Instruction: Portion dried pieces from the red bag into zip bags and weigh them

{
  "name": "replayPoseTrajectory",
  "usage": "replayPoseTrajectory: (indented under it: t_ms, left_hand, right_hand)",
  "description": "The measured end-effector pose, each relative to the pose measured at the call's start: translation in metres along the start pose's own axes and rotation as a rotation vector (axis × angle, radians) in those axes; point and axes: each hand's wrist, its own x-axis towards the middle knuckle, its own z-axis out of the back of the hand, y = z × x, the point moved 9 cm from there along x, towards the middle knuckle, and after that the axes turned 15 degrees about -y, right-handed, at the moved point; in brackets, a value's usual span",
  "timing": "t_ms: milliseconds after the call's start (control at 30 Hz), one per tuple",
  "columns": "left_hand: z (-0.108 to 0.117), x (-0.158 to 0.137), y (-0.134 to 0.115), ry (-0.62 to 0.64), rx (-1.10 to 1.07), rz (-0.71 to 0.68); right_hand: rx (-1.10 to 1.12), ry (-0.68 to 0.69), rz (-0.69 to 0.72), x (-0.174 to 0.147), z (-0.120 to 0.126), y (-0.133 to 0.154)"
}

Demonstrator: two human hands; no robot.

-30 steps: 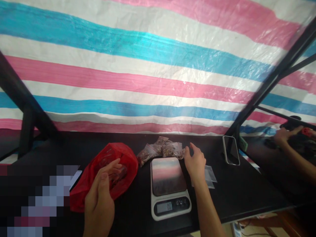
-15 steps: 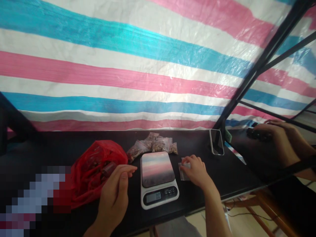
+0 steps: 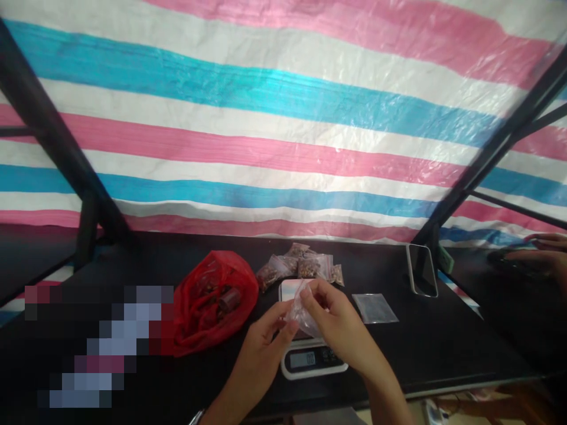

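Observation:
A small clear plastic bag (image 3: pixel 305 319) is pinched between my two hands above the kitchen scale. My left hand (image 3: pixel 266 342) grips its left edge, and my right hand (image 3: pixel 334 310) grips its upper right part. Beneath them the white kitchen scale (image 3: pixel 290 373) reads 0.0, its plate mostly covered by my hands. To the left stands an open red plastic bag (image 3: pixel 199 330) with a dark scoop-like cup (image 3: pixel 229 300) and dark contents inside. Behind the scale lies a pile of filled zip bags (image 3: pixel 310 265) with brownish pieces.
A flat clear bag (image 3: pixel 375 308) lies right of the scale. Farther right are a white-edged phone (image 3: pixel 422 270) and a green object (image 3: pixel 445 260). Dark frame bars (image 3: pixel 482 177) slope over both sides of the black table (image 3: pixel 425 354). Another person's hand (image 3: pixel 543 257) is at the right edge.
My right hand has come left from the flat bags, bringing a clear bag over the scale. My left hand has moved right and taken hold of it. The view has shifted left.

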Motion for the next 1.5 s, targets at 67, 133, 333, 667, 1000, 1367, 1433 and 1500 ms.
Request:
replayPoseTrajectory:
  t_ms: [67, 133, 333, 667, 1000, 1367, 1433, 1500]
  left_hand:
    - [0.011, 0.004, -0.003, -0.034, -0.045, 0.007]
    - [0.028, 0.009, -0.003, -0.117, -0.055, 0.005]
    - [0.064, 0.011, 0.001, -0.293, -0.292, 0.031]
    - [0.102, -0.010, 0.006, -0.124, -0.396, 0.131]
    - [0.127, -0.024, -0.010, -0.089, -0.252, 0.131]
    - [0.124, -0.014, -0.019, -0.225, -0.218, 0.081]
    - [0.120, -0.011, -0.012, -0.214, -0.243, 0.086]
    - [0.114, -0.010, -0.006, -0.167, -0.315, 0.105]
  right_hand:
    - [0.003, -0.006, 0.007, 0.001, -0.012, 0.001]
    - [0.011, -0.016, 0.003, 0.002, -0.020, 0.001]
    - [-0.019, 0.117, 0.058, -0.003, -0.063, 0.009]
    - [-0.003, 0.334, 0.233, -0.019, -0.105, 0.041]
    - [0.032, 0.322, 0.258, -0.023, -0.127, 0.055]
    - [-0.019, 0.089, 0.368, -0.017, -0.101, 0.062]
    - [-0.026, 0.078, 0.375, -0.017, -0.096, 0.063]
    - [-0.030, 0.096, 0.374, -0.018, -0.096, 0.063]
